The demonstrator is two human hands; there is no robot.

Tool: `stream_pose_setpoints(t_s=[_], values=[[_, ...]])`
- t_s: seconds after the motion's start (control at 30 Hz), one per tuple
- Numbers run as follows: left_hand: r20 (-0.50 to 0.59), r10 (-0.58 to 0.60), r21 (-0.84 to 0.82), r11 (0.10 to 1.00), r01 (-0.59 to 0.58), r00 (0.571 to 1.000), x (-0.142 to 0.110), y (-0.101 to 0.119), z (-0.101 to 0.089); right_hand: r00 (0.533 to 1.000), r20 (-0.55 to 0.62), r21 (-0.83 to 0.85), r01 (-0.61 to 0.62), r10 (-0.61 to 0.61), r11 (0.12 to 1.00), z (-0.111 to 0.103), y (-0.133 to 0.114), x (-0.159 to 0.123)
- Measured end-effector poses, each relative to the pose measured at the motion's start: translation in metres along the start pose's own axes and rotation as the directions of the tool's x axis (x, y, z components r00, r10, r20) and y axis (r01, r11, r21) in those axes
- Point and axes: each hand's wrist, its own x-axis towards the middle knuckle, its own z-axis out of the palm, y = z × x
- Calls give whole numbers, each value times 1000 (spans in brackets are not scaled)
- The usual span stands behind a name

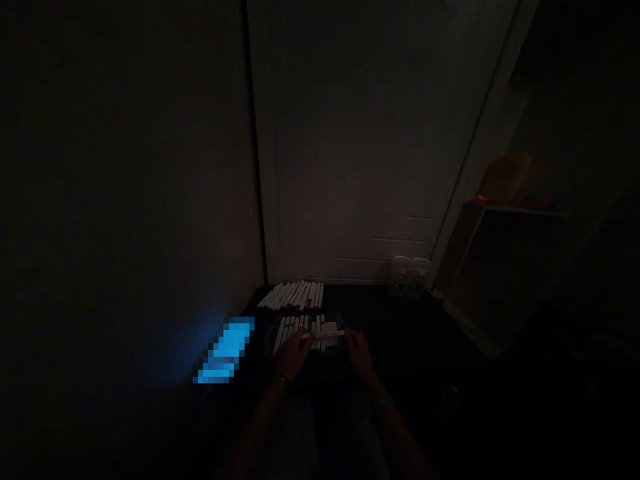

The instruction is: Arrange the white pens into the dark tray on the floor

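In dim light, a white marker (326,335) is held level between my two hands. My left hand (292,355) is closed on its left end, and my right hand (358,348) pinches its right end. Just below and behind it is a dark-rimmed case (341,319) holding several white markers (287,327) side by side. A white block or label (330,327) shows in the case's right part. Beyond the case, a row of more white markers (295,295) with dark and coloured ends lies on the black table (400,333).
A bright blue pixelated panel (227,350) glows left of the case. Two clear plastic boxes (410,277) stand at the table's back right, against a pale panel wall (350,167). Farther right is a shelf unit (460,247) with an orange-brown object (505,177) on top.
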Motion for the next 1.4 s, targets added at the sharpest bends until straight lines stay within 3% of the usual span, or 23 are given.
stream_pose_setpoints(t_s=[0.73,1.03,1.4], values=[[-9,9,43,999,-8,1000,0,2,-4,1000,6,57,-24,24,998,1,-1,1],[-19,-39,44,998,40,999,0,3,-1,1000,27,75,-16,14,997,-2,-11,-1],[-11,-23,59,998,23,1000,1,0,-1,996,84,202,-25,8,979,-2,-20,-2]])
